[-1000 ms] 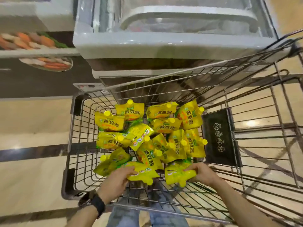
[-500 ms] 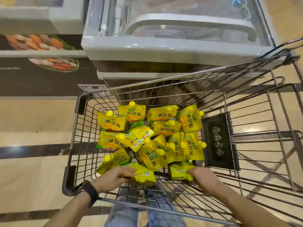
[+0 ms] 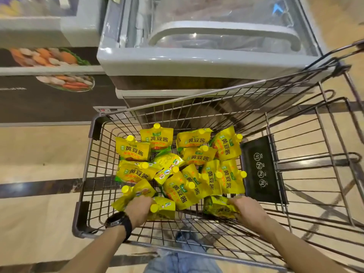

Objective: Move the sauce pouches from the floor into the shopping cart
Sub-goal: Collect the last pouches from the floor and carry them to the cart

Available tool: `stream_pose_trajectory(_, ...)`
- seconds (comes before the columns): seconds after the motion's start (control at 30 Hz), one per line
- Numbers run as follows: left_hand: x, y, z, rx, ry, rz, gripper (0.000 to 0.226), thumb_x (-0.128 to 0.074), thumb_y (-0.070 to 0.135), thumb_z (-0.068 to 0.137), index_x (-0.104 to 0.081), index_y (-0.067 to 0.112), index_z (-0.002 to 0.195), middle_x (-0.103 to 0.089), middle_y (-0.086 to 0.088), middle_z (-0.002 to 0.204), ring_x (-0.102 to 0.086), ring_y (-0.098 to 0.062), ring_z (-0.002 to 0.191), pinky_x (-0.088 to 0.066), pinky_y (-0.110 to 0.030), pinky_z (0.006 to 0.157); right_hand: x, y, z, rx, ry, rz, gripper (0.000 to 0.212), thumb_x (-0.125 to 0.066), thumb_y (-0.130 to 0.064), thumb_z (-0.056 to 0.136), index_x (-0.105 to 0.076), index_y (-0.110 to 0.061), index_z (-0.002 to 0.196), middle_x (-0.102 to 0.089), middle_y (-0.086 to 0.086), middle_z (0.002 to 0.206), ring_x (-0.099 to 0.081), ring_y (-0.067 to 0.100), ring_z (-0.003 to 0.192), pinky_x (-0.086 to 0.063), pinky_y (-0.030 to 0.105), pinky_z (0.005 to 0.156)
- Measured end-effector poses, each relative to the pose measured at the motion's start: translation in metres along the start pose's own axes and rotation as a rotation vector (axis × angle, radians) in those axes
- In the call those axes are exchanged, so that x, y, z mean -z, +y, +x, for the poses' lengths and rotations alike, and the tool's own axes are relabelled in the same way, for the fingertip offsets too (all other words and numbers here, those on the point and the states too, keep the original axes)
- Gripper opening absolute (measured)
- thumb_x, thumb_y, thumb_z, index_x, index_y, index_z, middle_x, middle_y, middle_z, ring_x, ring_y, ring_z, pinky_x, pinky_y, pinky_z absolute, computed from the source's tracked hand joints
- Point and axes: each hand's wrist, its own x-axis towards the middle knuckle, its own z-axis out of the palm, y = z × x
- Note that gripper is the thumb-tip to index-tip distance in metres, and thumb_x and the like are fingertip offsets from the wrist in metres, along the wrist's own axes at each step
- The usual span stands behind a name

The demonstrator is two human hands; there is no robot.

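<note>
Curling our left hand [image 3: 137,210] over a yellow pouch [image 3: 163,207] at the cart's seven o'clock corner, we keep the fingers [image 3: 145,201] closed on its top edge, its cap poking out beside them. Our right hand [image 3: 249,209], at five o'clock, has its fingers clamped on a darker, crumpled pouch [image 3: 218,206] lying on the wire floor. Outward, toward twelve o'clock, the other sauce pouches [image 3: 187,164] lie heaped and overlapping inside the shopping cart [image 3: 92,174], caps pointing every way. A black flap [image 3: 260,170] sits at three o'clock of the heap. Beyond the cart, at twelve, stands a chest freezer [image 3: 197,62]; a black watch [image 3: 120,222] wraps our left wrist.
</note>
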Motion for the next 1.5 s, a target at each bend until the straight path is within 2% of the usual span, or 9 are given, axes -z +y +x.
stream_pose_trajectory(0.13, 0.013, 0.012, -0.022, 0.06, -0.005, -0.079, 0.026, -0.053, 0.027, 0.095, -0.068, 0.016, 0.114, -0.07, -0.012, 0.12, -0.063, -0.033, 0.115, -0.052, -0.038, 0.089, 0.001, -0.006, -0.003, -0.049, -0.056, 0.051, 0.036, -0.058, -0.025, 0.091, -0.056, -0.024, 0.127, -0.061, 0.003, 0.128, -0.059, 0.022, 0.116, -0.047, 0.034, 0.095)
stream_pose_trajectory(0.3, 0.026, 0.032, -0.071, 0.072, 0.217, -0.139, 0.033, -0.05, 0.037, 0.098, -0.064, 0.024, 0.125, -0.068, -0.005, 0.126, -0.06, -0.03, 0.121, -0.049, -0.036, 0.092, 0.014, -0.028, -0.024, -0.123, -0.047, 0.092, 0.05, -0.055, -0.022, 0.088, -0.05, -0.022, 0.137, -0.057, 0.006, 0.136, -0.055, 0.024, 0.124, -0.044, 0.035, 0.102)
stream_pose_trajectory(0.43, 0.039, 0.019, -0.127, 0.119, 0.396, -0.203, 0.046, -0.054, 0.041, 0.093, -0.05, 0.034, 0.139, -0.061, -0.001, 0.135, -0.058, -0.026, 0.124, -0.05, -0.037, 0.095, 0.041, -0.053, -0.04, -0.127, 0.065, 0.11, 0.054, -0.059, -0.028, 0.086, -0.046, -0.023, 0.139, -0.053, 0.005, 0.14, -0.054, 0.023, 0.124, -0.046, 0.034, 0.099)
stream_pose_trajectory(0.53, 0.055, 0.003, -0.166, 0.178, 0.541, -0.195, 0.052, -0.054, 0.047, 0.093, -0.043, 0.031, 0.141, -0.059, -0.002, 0.134, -0.059, -0.026, 0.12, -0.053, -0.041, 0.093, 0.079, -0.088, -0.05, -0.084, 0.173, 0.099, 0.066, -0.063, -0.031, 0.086, -0.037, -0.023, 0.146, -0.043, 0.005, 0.147, -0.048, 0.025, 0.131, -0.044, 0.036, 0.101)
stream_pose_trajectory(0.7, 0.082, -0.028, -0.22, 0.347, 0.733, -0.228, 0.059, -0.054, 0.049, 0.094, -0.036, 0.028, 0.147, -0.057, -0.004, 0.134, -0.061, -0.028, 0.116, -0.052, -0.04, 0.088, 0.149, -0.167, -0.045, 0.104, 0.308, -0.033, 0.077, -0.067, -0.035, 0.086, -0.026, -0.021, 0.151, -0.032, 0.008, 0.152, -0.04, 0.028, 0.137, -0.042, 0.04, 0.102)
stream_pose_trajectory(0.9, 0.083, -0.066, -0.265, 0.599, 0.772, -0.278, 0.066, -0.054, 0.055, 0.091, -0.032, 0.029, 0.147, -0.057, -0.004, 0.127, -0.06, -0.027, 0.113, -0.053, -0.04, 0.085, 0.214, -0.272, -0.043, 0.457, 0.461, -0.206, 0.083, -0.07, -0.036, 0.076, -0.03, -0.024, 0.148, -0.042, 0.007, 0.141, -0.046, 0.028, 0.128, -0.047, 0.04, 0.096)
stream_pose_trajectory(1.07, 0.067, -0.087, -0.312, 0.81, 0.819, -0.357, 0.067, -0.056, 0.059, 0.088, -0.034, 0.03, 0.144, -0.055, -0.003, 0.127, -0.057, -0.026, 0.114, -0.056, -0.04, 0.086, 0.242, -0.356, -0.046, 0.692, 0.434, -0.34, 0.09, -0.071, -0.049, 0.073, -0.027, -0.027, 0.148, -0.037, 0.008, 0.146, -0.038, 0.03, 0.133, -0.042, 0.047, 0.104)
stream_pose_trajectory(1.3, 0.016, -0.13, -0.418, 1.177, 0.871, -0.415, 0.068, -0.052, 0.062, 0.088, -0.031, 0.03, 0.145, -0.054, -0.002, 0.126, -0.058, -0.024, 0.109, -0.055, -0.038, 0.08, 0.247, -0.487, -0.073, 0.921, 0.412, -0.491, 0.089, -0.069, -0.052, 0.076, -0.024, -0.028, 0.149, -0.033, 0.009, 0.149, -0.034, 0.029, 0.137, -0.036, 0.048, 0.108)
stream_pose_trajectory(1.5, -0.038, -0.184, -0.494, 1.353, 0.863, -0.465, 0.07, -0.052, 0.06, 0.088, -0.03, 0.028, 0.146, -0.053, -0.002, 0.128, -0.058, -0.024, 0.112, -0.053, -0.038, 0.081, 0.221, -0.616, -0.107, 1.128, 0.389, -0.513, 0.086, -0.07, -0.049, 0.078, -0.025, -0.027, 0.148, -0.038, 0.007, 0.147, -0.039, 0.028, 0.134, -0.04, 0.045, 0.107)
